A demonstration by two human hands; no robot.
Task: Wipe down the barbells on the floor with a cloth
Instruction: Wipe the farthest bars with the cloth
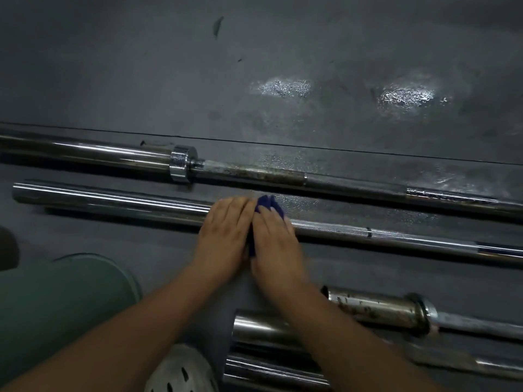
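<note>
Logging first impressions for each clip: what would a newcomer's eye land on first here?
Both hands, the left hand and the right hand, press side by side on a blue cloth over the middle barbell at frame centre. Behind it lies a rust-stained barbell, and bright wet-looking glare patches mark the dark floor at upper right.

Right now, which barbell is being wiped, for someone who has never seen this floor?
On the dark floor several barbells lie side by side. It is the second barbell from the far side. Unlike its neighbours, both hands, left hand and right hand, press a blue cloth onto it.
</note>
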